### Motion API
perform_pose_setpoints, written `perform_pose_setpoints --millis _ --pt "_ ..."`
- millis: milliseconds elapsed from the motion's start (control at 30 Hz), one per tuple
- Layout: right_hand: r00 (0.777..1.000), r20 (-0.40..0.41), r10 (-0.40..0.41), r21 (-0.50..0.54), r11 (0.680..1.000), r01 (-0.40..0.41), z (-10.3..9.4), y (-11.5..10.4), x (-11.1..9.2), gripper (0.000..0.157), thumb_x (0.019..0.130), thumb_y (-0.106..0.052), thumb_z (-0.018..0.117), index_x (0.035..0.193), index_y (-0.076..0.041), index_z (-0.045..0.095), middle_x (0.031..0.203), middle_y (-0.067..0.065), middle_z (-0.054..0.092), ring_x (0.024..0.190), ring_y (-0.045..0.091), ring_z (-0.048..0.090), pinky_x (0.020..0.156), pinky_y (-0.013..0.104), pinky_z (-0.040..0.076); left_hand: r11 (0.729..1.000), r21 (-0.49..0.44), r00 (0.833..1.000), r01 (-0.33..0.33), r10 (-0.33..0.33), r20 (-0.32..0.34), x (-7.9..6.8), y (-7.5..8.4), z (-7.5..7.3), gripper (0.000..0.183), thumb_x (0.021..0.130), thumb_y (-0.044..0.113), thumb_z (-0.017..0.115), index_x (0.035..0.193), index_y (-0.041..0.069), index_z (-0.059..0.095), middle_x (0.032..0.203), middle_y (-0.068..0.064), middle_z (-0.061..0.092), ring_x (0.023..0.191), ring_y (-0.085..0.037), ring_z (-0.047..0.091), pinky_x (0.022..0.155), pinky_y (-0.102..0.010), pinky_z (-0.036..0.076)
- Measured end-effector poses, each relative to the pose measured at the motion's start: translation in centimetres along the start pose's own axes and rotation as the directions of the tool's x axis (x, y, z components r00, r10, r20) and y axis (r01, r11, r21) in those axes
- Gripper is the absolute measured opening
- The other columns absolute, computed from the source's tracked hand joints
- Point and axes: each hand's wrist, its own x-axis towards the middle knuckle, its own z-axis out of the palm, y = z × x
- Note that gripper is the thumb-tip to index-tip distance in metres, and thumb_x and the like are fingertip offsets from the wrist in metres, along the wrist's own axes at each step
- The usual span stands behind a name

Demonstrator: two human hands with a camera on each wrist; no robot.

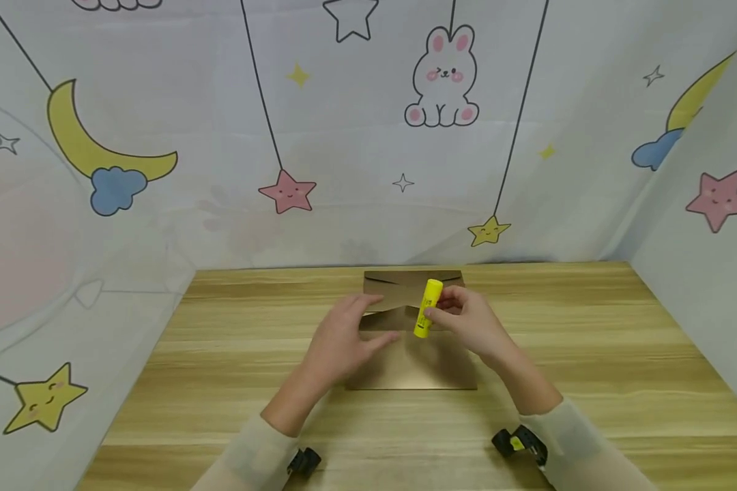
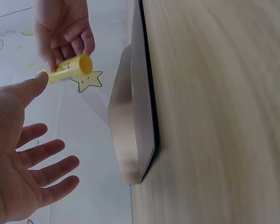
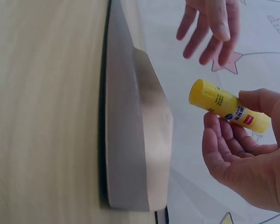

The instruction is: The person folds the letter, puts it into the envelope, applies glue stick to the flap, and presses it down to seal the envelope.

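Note:
My right hand pinches a yellow glue stick between thumb and fingers, tilted slightly above the envelopes. In the right wrist view the glue stick shows dark print and a small red label. My left hand is held beside it with fingers spread and nothing in its grasp; in the left wrist view the left thumb overlaps the end of the glue stick. Below both hands lies a bronze-brown envelope, its pointed flap standing up. Another brown envelope lies just behind it.
Everything lies on a wood-grain table. A white cloth backdrop printed with stars, moons and a rabbit rises behind the table and along both sides. Each wrist carries a small black camera.

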Motion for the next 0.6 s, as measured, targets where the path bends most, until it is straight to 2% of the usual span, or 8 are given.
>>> perform_pose_setpoints --millis 100,333,467,600 --pt "0.999 0.039 -0.001 0.087 0.996 -0.002 1.0 0.0 -0.1 0.037 0.099 -0.011 0.077 0.128 0.006 0.061 0.116 0.019 0.065 0.103 0.029 0.068 0.094 0.043 0.059 1.0 -0.016 1.0 0.0 0.0 0.013 -0.1 0.6 0.1 0.068 0.089 0.043 0.088 0.141 0.007 0.064 0.135 -0.007 0.067 0.129 -0.029 0.061 0.108 -0.047 0.052" --pt "0.996 0.084 -0.017 0.186 0.983 0.001 2.8 0.3 -0.3 0.034 0.096 -0.004 0.078 0.124 0.006 0.06 0.113 0.018 0.065 0.1 0.026 0.066 0.087 0.028 0.059 0.995 -0.071 0.997 -0.07 0.071 0.008 -0.3 1.3 0.8 0.06 0.088 0.034 0.091 0.135 0.006 0.066 0.128 -0.007 0.069 0.118 -0.026 0.065 0.1 -0.04 0.056" --pt "0.993 0.113 -0.032 0.243 0.97 0.004 3.4 -0.1 -0.7 0.034 0.097 -0.002 0.077 0.125 0.007 0.06 0.119 0.019 0.066 0.104 0.026 0.068 0.089 0.028 0.059 0.992 -0.072 0.995 -0.101 0.101 -0.012 -0.4 1.5 1.2 0.054 0.087 0.025 0.092 0.131 0.004 0.068 0.122 -0.008 0.07 0.11 -0.025 0.067 0.094 -0.037 0.058" --pt "0.99 0.135 -0.053 0.3 0.954 0.01 3.6 -0.4 -0.9 0.034 0.097 -0.001 0.076 0.125 0.008 0.059 0.122 0.019 0.066 0.106 0.026 0.068 0.093 0.032 0.059 0.99 -0.051 0.989 -0.133 0.13 -0.065 -0.4 1.6 1.4 0.044 0.088 0.02 0.091 0.124 0.004 0.072 0.114 -0.006 0.071 0.1 -0.02 0.067 0.086 -0.032 0.059"
